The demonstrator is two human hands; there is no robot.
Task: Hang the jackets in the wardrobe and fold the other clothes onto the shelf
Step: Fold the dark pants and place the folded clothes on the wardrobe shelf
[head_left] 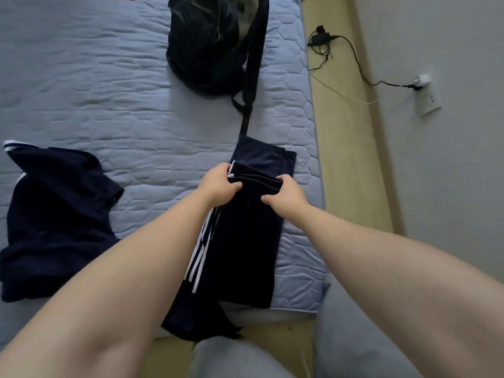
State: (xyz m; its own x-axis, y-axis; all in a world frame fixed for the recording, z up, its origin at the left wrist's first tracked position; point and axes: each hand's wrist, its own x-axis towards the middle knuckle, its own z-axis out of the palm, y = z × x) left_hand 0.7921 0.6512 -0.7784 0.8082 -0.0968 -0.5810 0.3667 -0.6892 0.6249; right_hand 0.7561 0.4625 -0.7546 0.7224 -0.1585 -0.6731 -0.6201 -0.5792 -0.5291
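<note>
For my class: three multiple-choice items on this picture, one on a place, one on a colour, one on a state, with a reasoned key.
1. Where does the black backpack lie? A) on the floor B) on the bed C) on a chair
2. What colour are the stripes on the navy trousers? A) red B) yellow C) white
3. What are the left hand and right hand doing? A) gripping the trousers' folded end B) lying flat on the bed C) holding the backpack
Key: 1 B, it sits on the blue quilted cover; 2 C, white lines run down the side; 3 A, fingers curl round the fold.
</note>
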